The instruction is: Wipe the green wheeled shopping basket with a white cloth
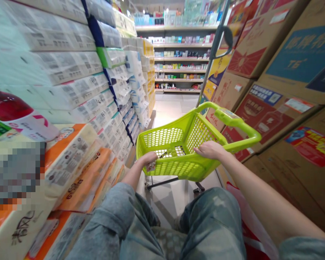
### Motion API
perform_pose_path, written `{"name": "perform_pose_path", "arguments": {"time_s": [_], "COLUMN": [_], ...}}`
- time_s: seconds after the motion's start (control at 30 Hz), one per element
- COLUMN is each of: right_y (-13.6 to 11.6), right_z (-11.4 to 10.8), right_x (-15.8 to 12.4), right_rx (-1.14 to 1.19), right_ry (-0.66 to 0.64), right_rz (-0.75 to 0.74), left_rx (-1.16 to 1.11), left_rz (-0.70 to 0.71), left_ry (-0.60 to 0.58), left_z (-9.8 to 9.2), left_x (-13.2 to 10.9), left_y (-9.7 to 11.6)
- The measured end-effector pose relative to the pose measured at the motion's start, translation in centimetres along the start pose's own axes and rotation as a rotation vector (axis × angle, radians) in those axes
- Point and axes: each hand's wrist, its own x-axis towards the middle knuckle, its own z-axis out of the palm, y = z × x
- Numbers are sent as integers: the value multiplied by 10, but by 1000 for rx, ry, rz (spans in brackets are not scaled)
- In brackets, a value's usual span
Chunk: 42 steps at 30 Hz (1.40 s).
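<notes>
Hands (210,149) clasp a yellow-green plastic shopping cart (182,162) (lattice-sided, smooth-rimmed).

Wrapped packs (62,34) stacked left, cardboard boxes (273,115) right, stocked shelves (182,45) beyond

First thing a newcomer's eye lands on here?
Probably the lime-green shopping cart in mid-frame, its near rim gripped by the person's left hand and, closer to the handle, right hand. Next, the tall stacks of wrapped packs along the left and the printed cartons along the right, with bright shelves at the back.
</notes>
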Motion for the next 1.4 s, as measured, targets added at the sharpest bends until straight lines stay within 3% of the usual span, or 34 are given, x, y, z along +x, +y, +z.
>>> {"name": "perform_pose_path", "arguments": {"time_s": [0.1,0.23,0.37,0.43,0.63,0.83,1.17,1.3,1.4], "right_y": [-3,-5,-2,-1,-1,-3,-3,-2,-1], "right_z": [-1,-1,0,1,3,3,1,0,0], "right_x": [0,2,4,5,2,-2,-6,-6,-6], "right_rx": [-10,-11,-14,-20,-61,-67,-51,-28,-16], "right_ry": [3,7,10,0,-14,-11,-3,-5,-13], "right_rz": [8,12,8,7,42,43,54,66,73], "left_rx": [23,37,83,166,431,483,266,200,244], "left_rz": [-60,-57,25,29,79,54,85,265,285], "left_ry": [-34,22,-274,-336,-170,-98,118,161,183], "left_z": [-9,-19,-18,-15,-9,-6,-6,-14,-24], "left_x": [4,5,-10,-20,-40,-50,-63,-71,-78], "left_y": [3,12,28,38,64,67,53,32,8]}}
